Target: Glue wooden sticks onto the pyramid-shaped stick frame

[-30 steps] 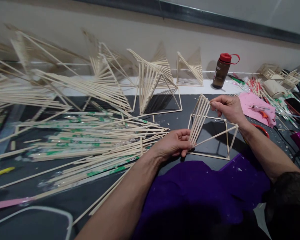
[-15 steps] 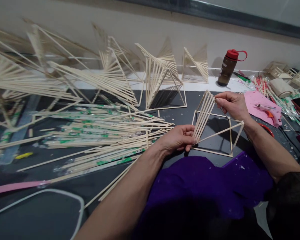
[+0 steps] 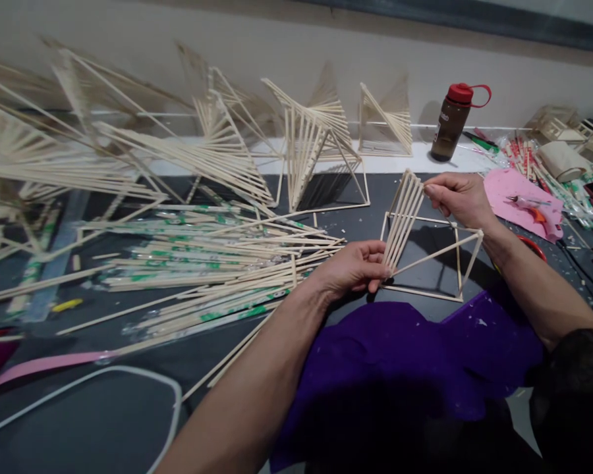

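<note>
A small open frame of thin wooden sticks (image 3: 422, 254) stands on the dark table, with a row of slanting sticks (image 3: 401, 220) fanned along its left side. At the lower end of that row, my left hand (image 3: 358, 266) is closed, thumb and fingers pinching the outermost wooden stick near the frame's corner. My right hand (image 3: 458, 199) pinches the upper end of the same stick between thumb and fingertips, by the top of the row. Its exact contact with the frame is hidden by my fingers.
Loose sticks and green-marked wrapped chopsticks (image 3: 178, 253) spread to the left. Finished twisted stick models (image 3: 321, 148) line the wall. A red-capped bottle (image 3: 452, 122) stands behind my right hand. A glue gun (image 3: 536, 212) lies on pink material (image 3: 499, 187); purple cloth (image 3: 400, 342) is in front.
The view has shifted slightly, showing more of the glue gun and the left table edge. Both hands keep their hold on the stick, with barely any movement against the frame.
</note>
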`<action>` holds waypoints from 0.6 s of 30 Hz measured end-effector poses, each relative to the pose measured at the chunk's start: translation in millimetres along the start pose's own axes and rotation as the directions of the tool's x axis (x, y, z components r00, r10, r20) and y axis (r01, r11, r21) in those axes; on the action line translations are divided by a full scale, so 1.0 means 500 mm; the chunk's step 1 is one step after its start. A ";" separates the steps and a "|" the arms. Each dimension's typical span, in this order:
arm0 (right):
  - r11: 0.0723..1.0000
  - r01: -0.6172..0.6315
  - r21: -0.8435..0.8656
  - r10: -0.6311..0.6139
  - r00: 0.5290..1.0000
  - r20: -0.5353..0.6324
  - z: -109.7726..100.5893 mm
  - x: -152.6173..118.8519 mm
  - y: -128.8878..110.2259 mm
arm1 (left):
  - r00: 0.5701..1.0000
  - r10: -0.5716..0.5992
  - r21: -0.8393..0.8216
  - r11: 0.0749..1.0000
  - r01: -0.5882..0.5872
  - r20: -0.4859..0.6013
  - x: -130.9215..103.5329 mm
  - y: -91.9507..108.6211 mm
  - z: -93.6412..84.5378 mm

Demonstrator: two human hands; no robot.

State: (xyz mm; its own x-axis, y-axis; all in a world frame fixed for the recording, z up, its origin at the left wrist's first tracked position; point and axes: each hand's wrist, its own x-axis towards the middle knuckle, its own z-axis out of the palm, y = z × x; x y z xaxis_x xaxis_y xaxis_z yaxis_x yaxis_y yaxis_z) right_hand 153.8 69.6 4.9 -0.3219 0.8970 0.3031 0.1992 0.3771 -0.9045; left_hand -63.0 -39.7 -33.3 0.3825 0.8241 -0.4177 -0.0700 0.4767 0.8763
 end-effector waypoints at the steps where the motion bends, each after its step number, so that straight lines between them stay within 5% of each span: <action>1: 1.000 0.000 0.002 0.000 1.000 0.002 0.001 0.001 0.000 | 1.000 -0.003 0.005 1.000 0.003 -0.003 0.000 0.000 0.000; 18: 1.000 0.012 -0.025 -0.011 0.999 0.053 0.002 0.002 -0.010 | 0.999 -0.022 0.050 0.998 0.023 -0.031 0.001 -0.006 -0.008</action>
State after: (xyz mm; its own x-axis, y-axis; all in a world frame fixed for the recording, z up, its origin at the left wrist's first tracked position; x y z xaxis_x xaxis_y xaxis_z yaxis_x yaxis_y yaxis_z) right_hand 151.7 68.5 9.4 -0.3728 0.8792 0.2966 0.2182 0.3937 -0.8929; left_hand -66.4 -39.7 -37.3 0.3549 0.8228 -0.4439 -0.0152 0.4798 0.8773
